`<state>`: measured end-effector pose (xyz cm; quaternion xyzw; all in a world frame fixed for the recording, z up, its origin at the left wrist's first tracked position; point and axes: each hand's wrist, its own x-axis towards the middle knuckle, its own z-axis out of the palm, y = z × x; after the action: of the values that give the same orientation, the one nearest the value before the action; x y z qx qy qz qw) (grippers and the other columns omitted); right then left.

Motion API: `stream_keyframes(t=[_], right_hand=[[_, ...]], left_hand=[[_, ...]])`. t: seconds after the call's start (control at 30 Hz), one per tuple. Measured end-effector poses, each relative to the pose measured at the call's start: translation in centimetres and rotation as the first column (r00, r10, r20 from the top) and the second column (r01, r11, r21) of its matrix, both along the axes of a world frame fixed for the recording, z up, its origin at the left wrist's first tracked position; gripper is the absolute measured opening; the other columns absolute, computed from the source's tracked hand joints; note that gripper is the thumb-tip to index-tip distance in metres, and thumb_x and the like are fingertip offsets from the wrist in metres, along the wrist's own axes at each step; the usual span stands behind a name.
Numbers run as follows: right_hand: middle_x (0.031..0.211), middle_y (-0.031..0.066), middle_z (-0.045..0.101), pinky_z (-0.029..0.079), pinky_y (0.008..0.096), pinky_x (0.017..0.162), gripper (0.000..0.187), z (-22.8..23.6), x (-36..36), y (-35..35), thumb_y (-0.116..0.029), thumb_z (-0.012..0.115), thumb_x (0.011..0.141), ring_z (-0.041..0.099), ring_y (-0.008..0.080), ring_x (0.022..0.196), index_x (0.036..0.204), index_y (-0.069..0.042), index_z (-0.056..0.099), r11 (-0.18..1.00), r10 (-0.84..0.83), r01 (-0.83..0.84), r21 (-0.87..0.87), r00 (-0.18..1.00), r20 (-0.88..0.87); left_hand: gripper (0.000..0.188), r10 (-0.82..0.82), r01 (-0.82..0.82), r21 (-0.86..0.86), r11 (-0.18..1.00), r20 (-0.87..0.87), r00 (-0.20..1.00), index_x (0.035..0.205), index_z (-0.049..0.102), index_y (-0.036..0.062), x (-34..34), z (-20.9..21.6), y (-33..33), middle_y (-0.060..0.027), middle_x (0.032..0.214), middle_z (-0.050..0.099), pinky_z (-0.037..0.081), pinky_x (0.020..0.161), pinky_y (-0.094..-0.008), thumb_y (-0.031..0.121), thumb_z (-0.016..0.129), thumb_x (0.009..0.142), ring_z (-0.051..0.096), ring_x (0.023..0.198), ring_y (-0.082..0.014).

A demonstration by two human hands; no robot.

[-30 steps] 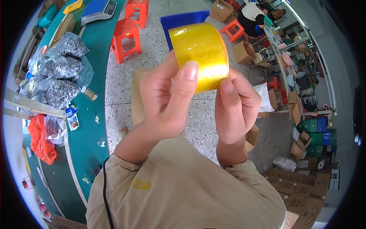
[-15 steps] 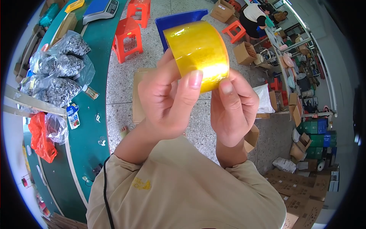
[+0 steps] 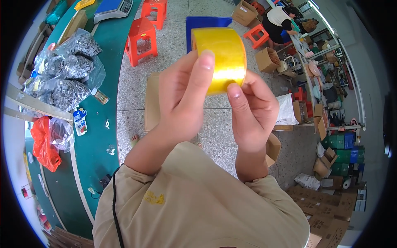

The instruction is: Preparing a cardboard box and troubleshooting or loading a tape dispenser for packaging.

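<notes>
A wide roll of yellow packing tape (image 3: 223,53) is raised in front of me, held between both hands. My left hand (image 3: 184,91) grips its left side, with the thumb lying along the outer face and the fingers behind, partly hidden. From the lower right, my right hand (image 3: 252,107) pinches the roll, its thumb tip pressed on the bottom edge and its fingers behind. I cannot make out a loose tape end.
On the left, a green table (image 3: 99,132) carries clear bags of small metal parts (image 3: 68,93), a scale (image 3: 112,10) and a red plastic bag (image 3: 44,142). Red stools (image 3: 141,40), a blue bin (image 3: 206,22) and cartons stand on the floor. Another person (image 3: 278,22) works far right.
The roll has turned to sit more level. My left thumb has slid up along its face, and my right thumb has moved left along the lower edge.
</notes>
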<state>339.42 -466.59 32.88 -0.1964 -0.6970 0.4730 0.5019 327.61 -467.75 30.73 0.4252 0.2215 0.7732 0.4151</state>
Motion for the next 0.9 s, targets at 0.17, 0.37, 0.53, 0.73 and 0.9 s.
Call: stream_keyframes(t=[0.17, 0.37, 0.53, 0.73, 0.9], right_hand=[[0.099, 0.0105, 0.064, 0.045, 0.0241, 0.083, 0.028, -1.3, -0.5, -0.3, -0.001, 0.055, 0.090, 0.059, 0.0115, 0.090, 0.115, 0.011, 0.052, 0.982, -0.146, 0.143, 0.125, 0.989, 0.008], [0.103, 0.0125, 0.063, 0.046, 0.0242, 0.083, 0.029, -1.7, -0.5, -0.5, 0.000, 0.051, 0.091, 0.059, 0.0127, 0.094, 0.117, 0.012, 0.050, 0.945, -0.197, 0.184, 0.270, 0.980, 0.023], [0.098, 0.0161, 0.063, 0.047, 0.0243, 0.074, 0.033, -2.2, -0.6, -0.5, 0.000, 0.056, 0.087, 0.062, 0.0151, 0.086, 0.117, 0.012, 0.051, 0.884, -0.312, 0.278, 0.376, 0.949, 0.031], [0.098, 0.0166, 0.063, 0.048, 0.0243, 0.072, 0.034, -2.3, -0.5, -0.7, 0.000, 0.056, 0.086, 0.062, 0.0168, 0.083, 0.117, 0.012, 0.051, 0.846, -0.380, 0.328, 0.421, 0.924, 0.043], [0.088, 0.0202, 0.065, 0.049, 0.0242, 0.061, 0.032, -2.1, -0.5, -0.3, 0.002, 0.060, 0.080, 0.066, 0.0219, 0.070, 0.110, 0.011, 0.056, 0.786, -0.408, 0.356, 0.506, 0.913, -0.009]], left_hand=[[0.025, -0.052, 0.053, -0.022, 0.998, 0.043, 0.998, 0.108, 0.054, -0.0035, 0.5, 0.4, -0.3, -0.0078, 0.098, 0.062, 0.046, 0.077, -0.0243, 0.014, 0.054, 0.090, 0.059, 0.088, -0.0105], [0.037, -0.024, 0.022, 0.110, 0.994, 0.016, 1.000, 0.116, 0.049, -0.0034, 0.8, -0.2, -0.6, -0.0110, 0.103, 0.061, 0.048, 0.082, -0.0300, 0.003, 0.058, 0.081, 0.061, 0.093, -0.0158], [0.035, 0.026, -0.020, 0.215, 0.976, -0.021, 0.999, 0.116, 0.048, -0.0090, 1.1, -0.4, -0.4, -0.0203, 0.109, 0.059, 0.048, 0.087, -0.0363, 0.002, 0.050, 0.082, 0.060, 0.099, -0.0248], [0.031, 0.056, -0.039, 0.245, 0.969, -0.062, 0.996, 0.111, 0.050, -0.0090, 1.2, -0.6, 0.0, -0.0195, 0.099, 0.063, 0.049, 0.083, -0.0338, 0.002, 0.050, 0.083, 0.062, 0.092, -0.0226], [0.032, 0.074, -0.055, 0.261, 0.964, -0.063, 0.995, 0.112, 0.048, -0.0048, 1.3, -1.0, 0.3, -0.0124, 0.097, 0.063, 0.050, 0.076, -0.0281, -0.001, 0.058, 0.081, 0.063, 0.087, -0.0166]])
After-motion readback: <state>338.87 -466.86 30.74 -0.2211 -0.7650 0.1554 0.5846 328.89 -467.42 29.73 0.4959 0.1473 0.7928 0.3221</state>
